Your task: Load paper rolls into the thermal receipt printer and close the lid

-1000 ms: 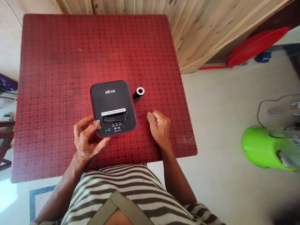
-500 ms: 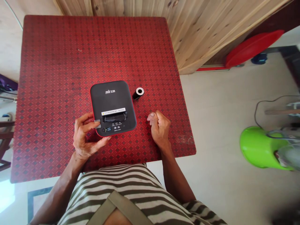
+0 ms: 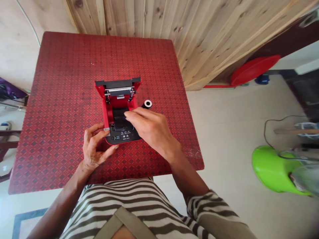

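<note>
On the table stands a small black-and-red label printer (image 3: 123,135), its lid (image 3: 118,83) raised and tilted back. Inside the red compartment lies a dark sheet or roll (image 3: 119,116), partly covered by my fingers. My left hand (image 3: 96,146) grips the printer's front left corner, fingertips on the grey side tab and thumb along the front edge. Over the open compartment, my right hand (image 3: 152,127) has its fingers pinched together at the dark material; whether they hold it is hidden. Just behind that hand, a small black roll with a white ring end (image 3: 148,104) stands beside the printer.
A red patterned cloth covers the table (image 3: 67,99). Wooden panelling (image 3: 149,20) rises behind it. On the floor to the right are a green plastic stool or tub (image 3: 269,169) and a cable; a red round board (image 3: 254,71) leans further back.
The printer's lid has swung open, exposing the compartment. My right hand has moved left from the bare tabletop to inside the printer. The left hand keeps its hold on the corner.
</note>
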A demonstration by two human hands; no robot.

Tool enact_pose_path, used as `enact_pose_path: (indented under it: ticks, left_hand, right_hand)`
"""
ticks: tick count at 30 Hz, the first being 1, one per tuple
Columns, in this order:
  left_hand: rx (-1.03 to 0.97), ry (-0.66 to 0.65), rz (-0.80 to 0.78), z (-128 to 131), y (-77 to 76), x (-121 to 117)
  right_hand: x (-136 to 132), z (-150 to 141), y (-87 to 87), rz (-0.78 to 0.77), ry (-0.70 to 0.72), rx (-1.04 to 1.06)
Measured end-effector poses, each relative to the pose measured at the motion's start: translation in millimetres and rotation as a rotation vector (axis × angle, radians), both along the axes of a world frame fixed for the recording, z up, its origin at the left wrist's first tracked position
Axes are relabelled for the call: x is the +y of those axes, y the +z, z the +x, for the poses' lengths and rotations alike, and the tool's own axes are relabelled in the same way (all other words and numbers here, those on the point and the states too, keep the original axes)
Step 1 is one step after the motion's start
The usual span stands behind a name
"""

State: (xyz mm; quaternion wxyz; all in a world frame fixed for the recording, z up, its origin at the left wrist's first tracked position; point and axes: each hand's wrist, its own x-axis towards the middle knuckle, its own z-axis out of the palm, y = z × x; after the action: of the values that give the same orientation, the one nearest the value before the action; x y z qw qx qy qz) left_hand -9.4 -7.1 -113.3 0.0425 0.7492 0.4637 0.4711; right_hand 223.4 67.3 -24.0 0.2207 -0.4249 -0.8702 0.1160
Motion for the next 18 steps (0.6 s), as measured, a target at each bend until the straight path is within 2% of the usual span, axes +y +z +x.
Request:
enact_pose_path:
  ticks: [3,6,11,18]
  left_hand:
    - [0.015,0.005,0.01,0,1.0,0]
    - [0.018,-0.001,0.009,0,1.3,0]
    - [0.023,0.003,-0.003,0,1.3,-1]
    - [0.052,0.011,0.006,0,1.0,0]
  right_hand:
    - [27,-32,16.5,-0.14,0.087,-0.361]
    - [43,-54,22.7,-0.224,0.132,-0.532]
    - [50,-63,17.9,-0.224,0.151,-0.555]
    - [42,-51,18.1,-0.179,0.114,-0.515]
